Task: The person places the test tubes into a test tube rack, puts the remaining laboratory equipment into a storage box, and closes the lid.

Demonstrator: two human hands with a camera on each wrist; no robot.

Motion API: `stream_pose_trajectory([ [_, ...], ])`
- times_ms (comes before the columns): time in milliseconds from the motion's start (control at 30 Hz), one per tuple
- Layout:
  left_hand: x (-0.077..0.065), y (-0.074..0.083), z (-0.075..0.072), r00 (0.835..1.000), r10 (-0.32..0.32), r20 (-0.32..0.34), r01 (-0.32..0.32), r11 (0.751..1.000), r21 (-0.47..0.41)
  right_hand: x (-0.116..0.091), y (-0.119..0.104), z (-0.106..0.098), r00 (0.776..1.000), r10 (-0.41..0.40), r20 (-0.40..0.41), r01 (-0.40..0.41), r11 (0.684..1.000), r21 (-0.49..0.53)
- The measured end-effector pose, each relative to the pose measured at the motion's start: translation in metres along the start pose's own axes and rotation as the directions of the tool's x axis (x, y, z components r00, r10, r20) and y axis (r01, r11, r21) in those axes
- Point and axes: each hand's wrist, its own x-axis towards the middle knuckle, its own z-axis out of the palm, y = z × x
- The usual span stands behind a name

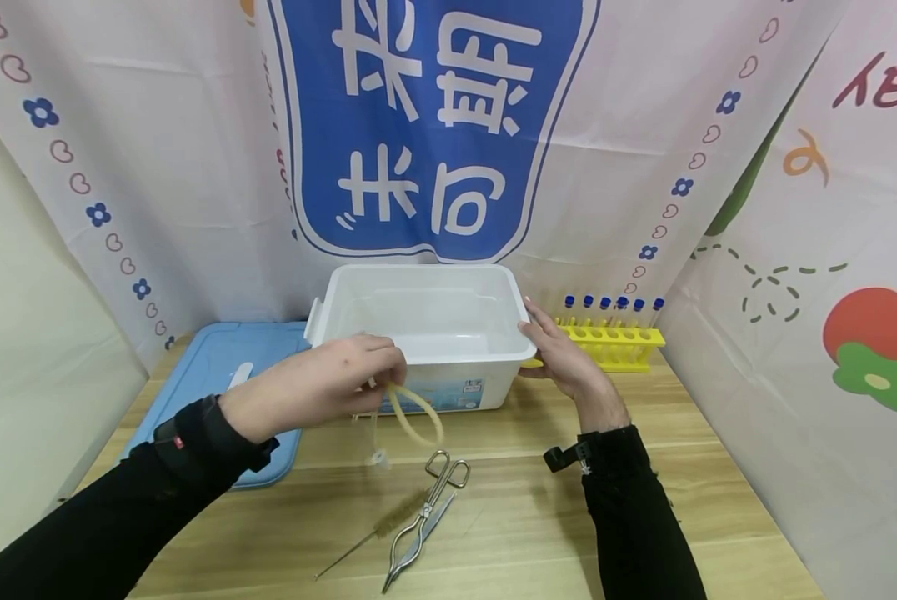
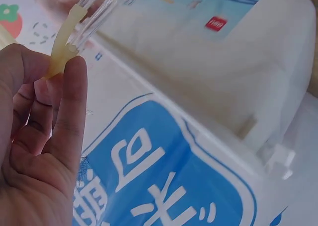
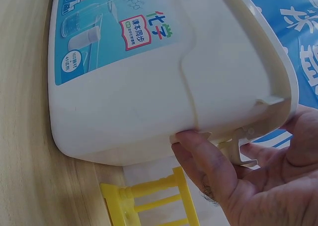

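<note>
My left hand (image 1: 328,377) is in front of a white plastic box (image 1: 496,385), pinching a yellowish rubber tube (image 2: 61,41) between thumb and fingers. The tube hangs in a loop, and clear glass tubes (image 2: 94,18) are joined to it in the left wrist view. At the box's right end, my right hand (image 1: 572,367) grips the rim and side handle. In the right wrist view its fingers (image 3: 211,159) curl against the end wall by the latch. The box stands upright without its lid, a chemistry label on its front.
A blue lid (image 1: 204,367) lies on the left. Crucible tongs (image 1: 426,510), tweezers (image 1: 435,521) and a test tube brush (image 1: 398,515) lie near the front. A yellow rack (image 1: 628,337) with several blue-topped tubes stands right of the box. Printed curtains enclose the table.
</note>
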Motion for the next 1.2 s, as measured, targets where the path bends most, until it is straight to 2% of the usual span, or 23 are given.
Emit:
stream_pose_trajectory([
  [200,0.003,0.004,-0.019,0.998,-0.005,-0.055,0.005,1.000,0.001,0.001,0.001,0.000,1.000,-0.003,-0.004,0.003,1.000,0.000],
  [367,0.006,0.004,-0.035,0.995,0.016,-0.100,-0.017,1.000,-0.003,0.001,0.000,0.001,1.000,0.005,-0.015,-0.005,1.000,0.003],
  [600,0.014,0.004,-0.057,0.992,-0.008,-0.130,0.004,1.000,-0.028,0.001,0.001,0.002,1.000,0.007,-0.020,-0.007,1.000,-0.013],
  [733,0.020,0.002,-0.070,0.988,0.000,-0.155,-0.006,0.999,-0.035,0.000,0.000,0.002,1.000,0.006,-0.022,-0.007,1.000,-0.020],
  [1033,0.032,-0.003,-0.093,0.979,0.006,-0.202,-0.001,1.000,0.025,0.001,0.000,0.006,1.000,0.015,-0.003,-0.015,1.000,-0.020],
  [1200,0.039,-0.007,-0.104,0.974,-0.020,-0.225,0.035,0.997,0.064,0.002,0.001,0.008,1.000,0.013,0.006,-0.013,1.000,-0.020],
])
